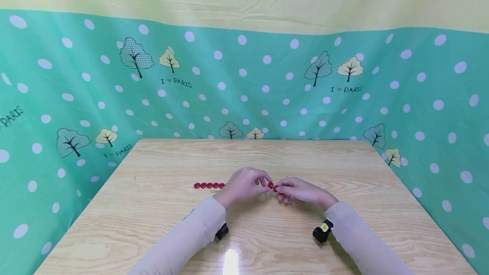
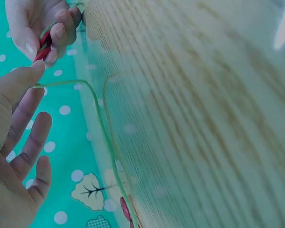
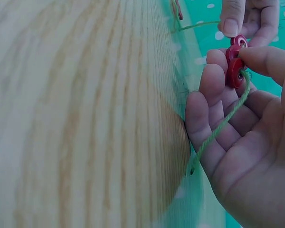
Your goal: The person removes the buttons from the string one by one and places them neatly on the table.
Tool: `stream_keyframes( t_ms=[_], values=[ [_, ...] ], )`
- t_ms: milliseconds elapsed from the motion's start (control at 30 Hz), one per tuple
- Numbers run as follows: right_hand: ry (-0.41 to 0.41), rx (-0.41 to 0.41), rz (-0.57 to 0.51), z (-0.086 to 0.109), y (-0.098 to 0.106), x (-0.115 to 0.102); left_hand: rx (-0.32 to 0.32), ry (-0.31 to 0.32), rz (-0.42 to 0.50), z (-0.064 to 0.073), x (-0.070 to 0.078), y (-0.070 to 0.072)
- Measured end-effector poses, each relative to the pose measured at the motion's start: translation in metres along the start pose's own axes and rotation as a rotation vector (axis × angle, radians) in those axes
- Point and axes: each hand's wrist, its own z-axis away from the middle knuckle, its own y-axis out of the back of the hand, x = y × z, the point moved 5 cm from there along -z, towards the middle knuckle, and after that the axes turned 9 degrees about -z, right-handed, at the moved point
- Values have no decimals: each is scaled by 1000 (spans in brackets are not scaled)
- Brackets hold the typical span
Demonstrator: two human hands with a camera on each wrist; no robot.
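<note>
Three red discs (image 3: 234, 73) visible between the hands, upper right in the right wrist view, just right of centre in the head view. Right hand (image 1: 302, 190) pinches the lower ones, thumb against fingers; left hand (image 1: 246, 184) pinches the green cord (image 3: 219, 129), thumb tip at the top disc. Discs sit right at both sets of fingertips, more in the right hand's grip. Their stack runs nearly vertical in the right wrist view; in the head view it slants from upper left to lower right. Cord leaves the lowest disc toward lower left, across the right palm. Disc row (image 1: 209, 185), five showing, lies on the table (image 1: 160, 220) left of the left hand, long axis horizontal; its right end is hidden.
</note>
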Motion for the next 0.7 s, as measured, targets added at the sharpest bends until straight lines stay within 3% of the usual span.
stream_keyframes(
  t_ms=[367,700],
  values=[
    [-25,19,4,0,0,2,-5,-5,-5,2,-2,2],
    [-11,9,8,3,1,3,-14,37,-21,6,-9,5]
  ],
)
